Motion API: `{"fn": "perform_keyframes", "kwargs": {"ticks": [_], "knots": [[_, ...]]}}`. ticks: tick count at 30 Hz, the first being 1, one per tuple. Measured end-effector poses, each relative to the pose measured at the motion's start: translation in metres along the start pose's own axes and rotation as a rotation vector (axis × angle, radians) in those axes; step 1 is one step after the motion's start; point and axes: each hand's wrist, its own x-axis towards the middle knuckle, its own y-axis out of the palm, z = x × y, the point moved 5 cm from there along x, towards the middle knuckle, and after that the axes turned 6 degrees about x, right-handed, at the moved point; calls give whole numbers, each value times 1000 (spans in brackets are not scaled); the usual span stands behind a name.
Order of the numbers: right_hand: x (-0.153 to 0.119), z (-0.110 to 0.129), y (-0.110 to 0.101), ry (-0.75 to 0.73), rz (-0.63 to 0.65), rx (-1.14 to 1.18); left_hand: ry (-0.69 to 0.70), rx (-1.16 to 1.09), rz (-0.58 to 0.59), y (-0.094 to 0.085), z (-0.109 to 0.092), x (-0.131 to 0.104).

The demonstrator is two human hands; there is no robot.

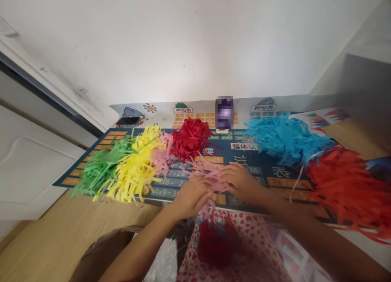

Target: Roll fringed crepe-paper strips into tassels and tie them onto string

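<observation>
Pink fringed paper strips (218, 185) lie at the front edge of the table, between my two hands. My left hand (194, 193) is closed on the strips from the left, its fingers bent. On the right, my right hand (238, 179) has its fingers curled over the same pink strips. Some pink ends spread out beyond the hands, and others hang over the edge. Below, a dark red fringed bunch (217, 241) rests against the heart-patterned cloth (252, 229) on my lap; it looks blurred.
Green (100, 166), yellow (134, 164), pink (161, 151) and red (192, 137) fringed bunches lie left to centre. Blue (287, 139) and orange-red (348, 188) bunches lie right. A phone (128, 121) and a pixelated upright object (224, 113) are near the wall.
</observation>
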Motion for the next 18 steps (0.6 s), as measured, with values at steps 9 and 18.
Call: {"fn": "perform_keyframes", "kwargs": {"ticks": [9, 18], "knots": [[-4, 35, -16, -112, -327, -523, -242, 205, -25, 6, -13, 27], [-37, 2, -30, 201, -110, -320, -180, 327, 115, 41, -5, 13]]}}
